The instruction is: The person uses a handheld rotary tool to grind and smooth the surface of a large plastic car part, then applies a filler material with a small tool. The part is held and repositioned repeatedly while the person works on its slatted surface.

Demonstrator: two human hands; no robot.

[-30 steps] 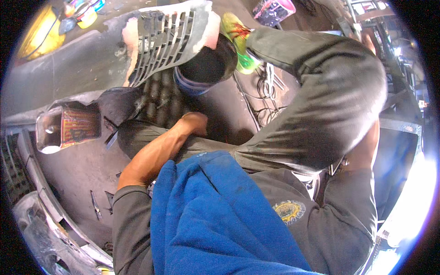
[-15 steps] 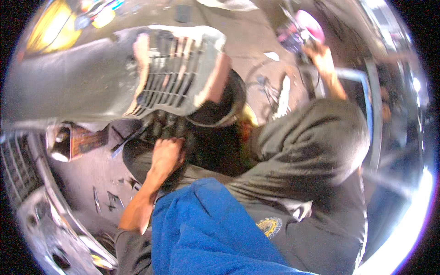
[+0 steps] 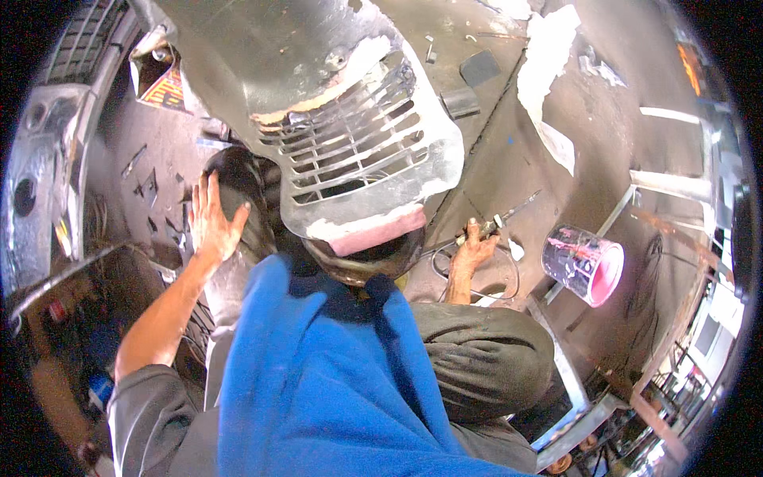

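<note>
Gripping a spiked tool, the right hand curled round its handle; the left hand, fingers spread and holding nothing, lay over the leg. The tool's slim tip slanted away between the grey grille panel and a pink-stained can.

Right hand grips a thin pointed tool, tip angled up and away from the body. Thin cord loops on the floor just beside the grip. Left of the grip: grey plastic panel with slatted grille, pinkish patch along its near edge, set over a dark bucket. Right of the grip: pink-stained can, near. Beyond it: torn white sheet. Well left of the grip, left hand lies fingers spread on the person's left leg.
</note>
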